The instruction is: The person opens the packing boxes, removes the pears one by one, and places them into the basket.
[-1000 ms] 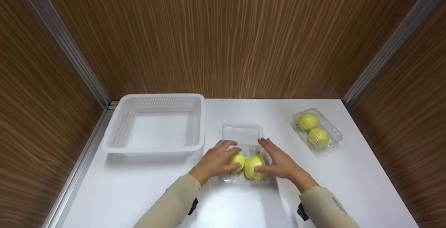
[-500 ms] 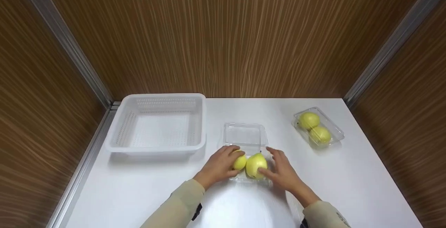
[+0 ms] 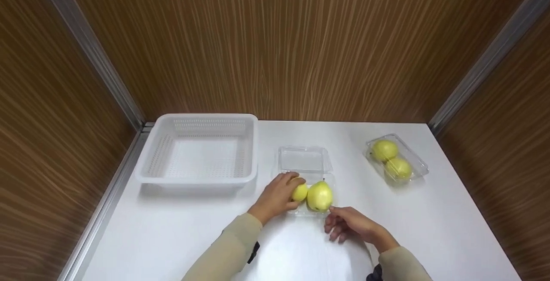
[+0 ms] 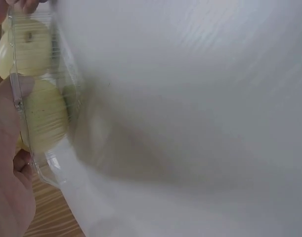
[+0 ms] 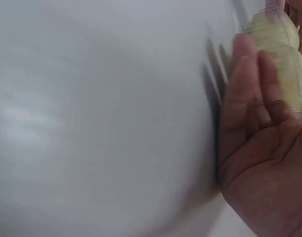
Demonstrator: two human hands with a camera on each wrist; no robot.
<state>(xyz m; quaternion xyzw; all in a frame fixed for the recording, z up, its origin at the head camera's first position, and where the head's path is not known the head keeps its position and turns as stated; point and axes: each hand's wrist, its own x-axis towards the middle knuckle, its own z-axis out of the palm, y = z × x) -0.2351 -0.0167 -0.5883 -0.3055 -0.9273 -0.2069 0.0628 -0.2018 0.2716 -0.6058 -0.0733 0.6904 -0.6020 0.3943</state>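
A clear plastic clamshell container lies with its lid folded back, two yellow-green pears in its base. My left hand grips the left pear, fingers over its far side and thumb in front. In the left wrist view, the left thumb overlaps the container's clear rim beside that pear. The right pear sits beside it, stem pointing away. My right hand is at the container's front right corner, fingers loosely bent and holding nothing. Its palm shows in the right wrist view, fingers near the container wall.
A white perforated basket stands at the back left of the white table. At the back right lies a second clear container with two pears in it, its lid down. Wood-grain panels enclose the back and sides.
My right hand has drawn away from the right pear toward the front right of the container. The left hand stays around the left pear. The head view has shifted slightly.
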